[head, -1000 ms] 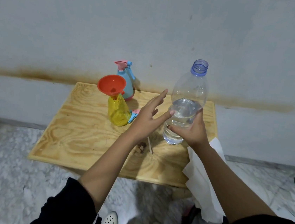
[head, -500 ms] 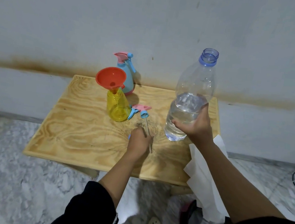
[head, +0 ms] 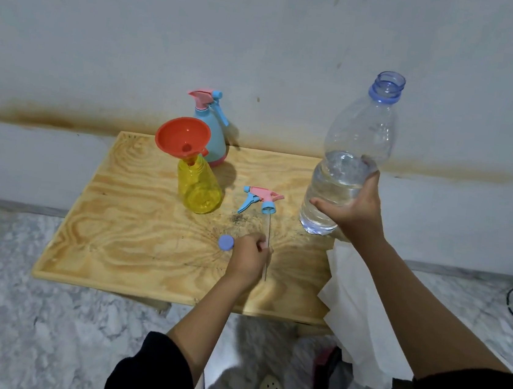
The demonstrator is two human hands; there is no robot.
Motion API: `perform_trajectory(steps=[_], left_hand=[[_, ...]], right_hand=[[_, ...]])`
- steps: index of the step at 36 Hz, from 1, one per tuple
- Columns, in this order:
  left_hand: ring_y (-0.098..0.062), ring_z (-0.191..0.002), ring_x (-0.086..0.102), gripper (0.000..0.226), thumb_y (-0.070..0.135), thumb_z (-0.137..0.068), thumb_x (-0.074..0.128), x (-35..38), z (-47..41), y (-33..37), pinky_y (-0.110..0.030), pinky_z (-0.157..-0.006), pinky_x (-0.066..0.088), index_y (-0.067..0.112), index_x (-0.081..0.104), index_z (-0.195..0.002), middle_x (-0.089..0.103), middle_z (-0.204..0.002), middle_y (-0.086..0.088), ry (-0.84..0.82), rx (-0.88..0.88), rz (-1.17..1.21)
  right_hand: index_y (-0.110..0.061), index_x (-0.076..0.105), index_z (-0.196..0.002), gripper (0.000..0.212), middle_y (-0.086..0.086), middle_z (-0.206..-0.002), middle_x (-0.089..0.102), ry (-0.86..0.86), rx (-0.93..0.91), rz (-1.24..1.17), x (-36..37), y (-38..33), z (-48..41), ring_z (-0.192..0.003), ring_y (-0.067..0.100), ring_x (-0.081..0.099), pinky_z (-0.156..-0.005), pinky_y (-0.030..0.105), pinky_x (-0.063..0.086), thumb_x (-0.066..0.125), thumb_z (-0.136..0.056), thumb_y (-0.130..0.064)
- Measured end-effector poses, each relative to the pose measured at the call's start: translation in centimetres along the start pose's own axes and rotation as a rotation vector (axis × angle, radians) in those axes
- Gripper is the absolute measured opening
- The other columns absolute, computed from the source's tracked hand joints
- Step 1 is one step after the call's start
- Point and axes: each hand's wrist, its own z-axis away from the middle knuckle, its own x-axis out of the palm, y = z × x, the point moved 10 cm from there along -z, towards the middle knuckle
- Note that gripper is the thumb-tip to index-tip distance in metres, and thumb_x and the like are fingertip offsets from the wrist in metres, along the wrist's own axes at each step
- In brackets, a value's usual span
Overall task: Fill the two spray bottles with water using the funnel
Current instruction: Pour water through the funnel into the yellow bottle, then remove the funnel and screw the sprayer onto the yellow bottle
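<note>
right hand wrapped round uncapped water bottle, left hand curled beside blue cap, grip on it unclear, orange funnel in yellow spray bottle

The left part and front-left corner of the surface lie as open wood, an easy way in toward the yellow spray bottle, whose mouth is taken by the orange funnel, with the blue spray bottle close behind. Right of it, the loose spray head with its thin tube, the blue cap, the left grip and the held water bottle crowd the passage.
</note>
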Motion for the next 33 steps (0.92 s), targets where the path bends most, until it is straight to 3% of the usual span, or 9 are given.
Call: perform_trajectory(steps=[3,9,12,16,20,24,27,29,33], left_hand=[[-0.017,-0.063,0.042,0.007,0.0,-0.086,0.056,0.2,-0.1,-0.3,-0.024,-0.054,0.033,-0.001,0.061,-0.081,0.049,-0.069,-0.009,-0.009,0.005,-0.015],[-0.015,-0.061,0.036,0.014,0.001,-0.083,0.05,-0.2,-0.3,0.5,-0.026,-0.053,0.024,-0.006,0.052,-0.07,0.044,-0.064,-0.008,-0.037,0.069,-0.05],[-0.012,-0.058,0.037,0.022,0.01,-0.086,0.052,-1.9,-0.1,0.9,-0.026,-0.055,0.028,0.003,0.047,-0.066,0.045,-0.061,-0.003,0.01,0.128,-0.035],[-0.013,-0.074,0.047,0.008,0.012,-0.088,0.057,-6.5,0.4,0.4,-0.026,-0.067,0.038,0.011,0.058,-0.096,0.05,-0.085,0.0,0.124,0.164,-0.006],[-0.019,-0.099,0.045,0.034,0.016,-0.086,0.065,-12.5,0.9,-1.6,-0.024,-0.084,0.037,0.003,0.052,-0.115,0.046,-0.106,-0.004,0.297,0.146,0.04],[-0.023,-0.116,0.036,0.071,0.043,-0.079,0.067,-16.8,-0.5,-2.6,-0.021,-0.093,0.026,-0.001,0.042,-0.128,0.043,-0.122,-0.014,0.343,0.182,-0.024],[-0.025,-0.127,0.03,0.099,0.066,-0.069,0.055,-17.8,-3.2,-2.1,-0.034,-0.105,0.027,0.0,0.031,-0.138,0.037,-0.136,-0.017,0.256,0.252,-0.048],[-0.027,-0.134,0.027,0.098,0.057,-0.073,0.067,-17.7,-4.9,-1.5,-0.037,-0.108,0.027,0.005,0.025,-0.144,0.033,-0.142,-0.015,0.177,0.304,-0.039],[-0.018,-0.119,0.045,0.069,0.035,-0.074,0.076,-17.9,-6.5,0.5,-0.037,-0.1,0.039,0.019,0.041,-0.131,0.048,-0.125,-0.002,0.126,0.48,0.06]], right_hand=[[-0.011,0.03,-0.136,0.095,0.004,-0.131,0.044,0.035,0.013,0.009,0.0,-0.1,0.3,-0.122,0.019,0.045,-0.096,0.014,0.031,0.087,-0.061,-0.019],[-0.015,0.029,-0.139,0.105,0.007,-0.133,0.047,0.096,0.168,-0.014,0.4,0.9,1.7,-0.124,0.024,0.047,-0.104,0.041,0.042,0.08,-0.053,-0.051],[0.0,0.031,-0.139,0.108,0.019,-0.132,0.048,0.178,0.194,0.077,0.5,0.8,3.3,-0.124,0.031,0.046,-0.104,0.043,0.041,0.076,-0.059,-0.056],[0.005,0.036,-0.133,0.086,0.023,-0.128,0.048,0.285,0.26,0.128,1.8,0.9,5.9,-0.123,0.035,0.043,-0.099,0.034,0.036,0.078,-0.068,-0.034],[-0.001,0.038,-0.133,0.071,0.02,-0.127,0.045,0.391,0.356,0.061,4.8,0.1,9.2,-0.12,0.032,0.044,-0.093,0.029,0.035,0.075,-0.074,-0.015],[0.002,0.04,-0.132,0.07,0.018,-0.126,0.048,0.253,0.221,0.012,10.1,-4.7,8.7,-0.117,0.025,0.047,-0.098,0.033,0.039,0.077,-0.076,-0.019],[0.002,0.039,-0.134,0.079,0.015,-0.129,0.047,0.138,0.088,-0.048,13.2,-9.6,6.3,-0.118,0.013,0.044,-0.098,0.023,0.039,0.079,-0.072,-0.026],[-0.001,0.036,-0.137,0.087,0.012,-0.133,0.045,0.073,0.009,-0.041,14.9,-12.6,4.7,-0.121,0.011,0.043,-0.098,0.021,0.037,0.081,-0.07,-0.033],[0.003,0.03,-0.141,0.104,0.015,-0.138,0.041,0.058,-0.053,0.002,16.6,-16.2,1.9,-0.13,0.02,0.039,-0.097,0.011,0.033,0.087,-0.062,-0.033]])
